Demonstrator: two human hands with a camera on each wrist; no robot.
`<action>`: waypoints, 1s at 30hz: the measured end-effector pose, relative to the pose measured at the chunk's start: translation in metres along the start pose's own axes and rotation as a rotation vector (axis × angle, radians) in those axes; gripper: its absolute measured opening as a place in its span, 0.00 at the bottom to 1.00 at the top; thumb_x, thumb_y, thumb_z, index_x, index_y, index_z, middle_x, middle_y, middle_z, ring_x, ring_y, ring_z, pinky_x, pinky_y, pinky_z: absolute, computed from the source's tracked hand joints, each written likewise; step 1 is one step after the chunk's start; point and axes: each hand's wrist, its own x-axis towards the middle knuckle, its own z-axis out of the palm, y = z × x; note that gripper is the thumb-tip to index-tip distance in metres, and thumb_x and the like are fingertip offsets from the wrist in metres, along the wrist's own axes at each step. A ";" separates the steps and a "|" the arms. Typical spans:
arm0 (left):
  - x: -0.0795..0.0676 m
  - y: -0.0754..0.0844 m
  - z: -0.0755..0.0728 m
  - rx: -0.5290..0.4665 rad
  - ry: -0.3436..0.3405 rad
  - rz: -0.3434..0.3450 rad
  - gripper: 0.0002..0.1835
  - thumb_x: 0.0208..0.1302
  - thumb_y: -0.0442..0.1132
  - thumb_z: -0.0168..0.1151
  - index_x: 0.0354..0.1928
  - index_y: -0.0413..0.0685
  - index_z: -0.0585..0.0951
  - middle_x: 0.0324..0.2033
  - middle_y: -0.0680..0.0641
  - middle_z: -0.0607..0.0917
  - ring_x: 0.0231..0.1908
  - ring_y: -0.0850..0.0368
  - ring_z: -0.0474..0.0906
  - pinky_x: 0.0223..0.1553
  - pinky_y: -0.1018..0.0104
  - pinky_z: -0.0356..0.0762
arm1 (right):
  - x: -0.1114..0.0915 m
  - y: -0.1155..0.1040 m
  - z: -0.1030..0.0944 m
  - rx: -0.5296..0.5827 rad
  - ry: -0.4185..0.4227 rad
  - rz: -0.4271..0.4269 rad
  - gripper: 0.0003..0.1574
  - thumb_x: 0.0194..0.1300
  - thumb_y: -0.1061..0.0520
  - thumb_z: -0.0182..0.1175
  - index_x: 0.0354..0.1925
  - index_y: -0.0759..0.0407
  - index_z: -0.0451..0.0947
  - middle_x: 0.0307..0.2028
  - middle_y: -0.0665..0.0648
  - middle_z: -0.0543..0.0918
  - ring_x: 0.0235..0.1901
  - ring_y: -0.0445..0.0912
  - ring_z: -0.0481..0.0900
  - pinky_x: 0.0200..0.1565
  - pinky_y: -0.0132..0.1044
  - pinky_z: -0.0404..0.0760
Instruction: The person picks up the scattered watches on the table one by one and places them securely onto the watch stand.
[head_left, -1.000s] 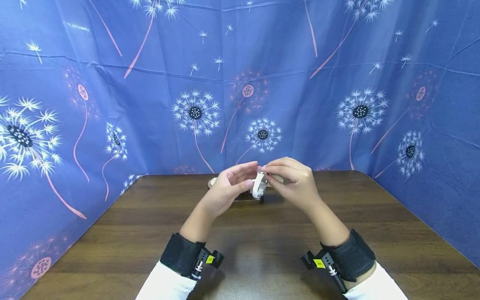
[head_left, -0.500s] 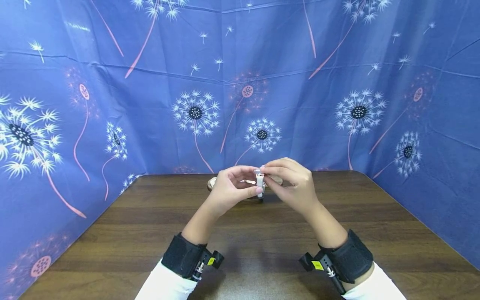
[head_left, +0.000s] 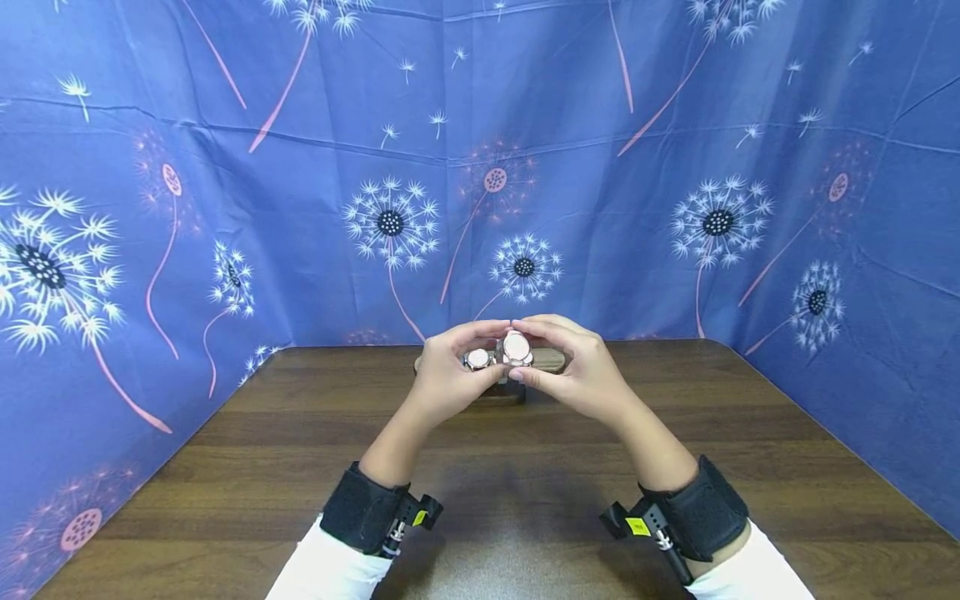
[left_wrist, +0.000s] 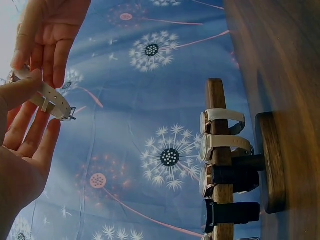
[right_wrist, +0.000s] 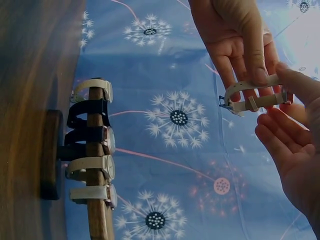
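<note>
Between both hands, a wristwatch with a pale strap is held up, its round dial toward the head camera. My left hand pinches it from the left, thumb below and fingers above. From the right, my right hand pinches it the same way. In the left wrist view the strap forms a loop, its metal buckle pointing away from the dial. Fingers hide part of the watch case in both wrist views.
Behind the hands stands a wooden watch stand with a crossbar and base. Several watches hang on it, including a dark-strapped one and a white-strapped one. The brown wooden table meets a blue dandelion-print cloth.
The watch has turned from edge-on to face the head camera. My left fingers have closed in on it, and my right thumb has come lower in front of it.
</note>
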 end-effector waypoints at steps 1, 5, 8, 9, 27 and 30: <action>0.000 0.000 0.001 0.007 -0.003 0.006 0.23 0.44 0.24 0.66 0.47 0.31 0.75 0.41 0.39 0.81 0.42 0.51 0.78 0.44 0.55 0.74 | 0.000 0.001 0.000 -0.026 0.010 -0.013 0.32 0.43 0.56 0.70 0.49 0.60 0.75 0.46 0.52 0.77 0.46 0.45 0.74 0.48 0.33 0.73; 0.000 0.000 0.002 0.010 -0.014 0.014 0.24 0.45 0.24 0.66 0.48 0.31 0.74 0.41 0.38 0.81 0.42 0.51 0.78 0.44 0.57 0.74 | 0.000 0.002 -0.001 -0.082 0.030 -0.039 0.29 0.43 0.55 0.70 0.46 0.59 0.77 0.44 0.51 0.79 0.45 0.44 0.74 0.47 0.33 0.72; 0.000 0.001 0.003 0.031 -0.016 0.006 0.24 0.45 0.26 0.67 0.49 0.33 0.74 0.41 0.39 0.81 0.42 0.52 0.78 0.44 0.58 0.75 | 0.000 0.002 -0.001 -0.086 0.028 -0.031 0.27 0.43 0.55 0.70 0.46 0.59 0.78 0.43 0.51 0.79 0.44 0.44 0.75 0.45 0.32 0.73; 0.000 0.001 0.003 0.039 -0.016 0.002 0.25 0.45 0.27 0.67 0.49 0.34 0.74 0.41 0.40 0.81 0.42 0.52 0.78 0.44 0.58 0.75 | 0.000 0.002 -0.001 -0.085 0.026 -0.024 0.27 0.43 0.56 0.70 0.45 0.59 0.78 0.42 0.51 0.79 0.43 0.43 0.75 0.43 0.31 0.74; 0.000 -0.047 -0.032 0.194 0.024 -0.269 0.25 0.50 0.53 0.63 0.53 0.59 0.74 0.50 0.54 0.77 0.48 0.55 0.74 0.49 0.60 0.72 | -0.003 0.019 -0.030 -0.027 -0.001 0.209 0.25 0.51 0.63 0.63 0.50 0.65 0.73 0.46 0.59 0.77 0.43 0.46 0.76 0.44 0.32 0.76; -0.002 -0.061 -0.052 0.199 0.078 -0.351 0.21 0.54 0.51 0.61 0.50 0.56 0.77 0.47 0.51 0.78 0.47 0.53 0.75 0.48 0.58 0.72 | -0.013 0.044 -0.042 -0.037 -0.019 0.309 0.25 0.53 0.60 0.62 0.51 0.63 0.72 0.47 0.58 0.76 0.44 0.47 0.76 0.45 0.31 0.75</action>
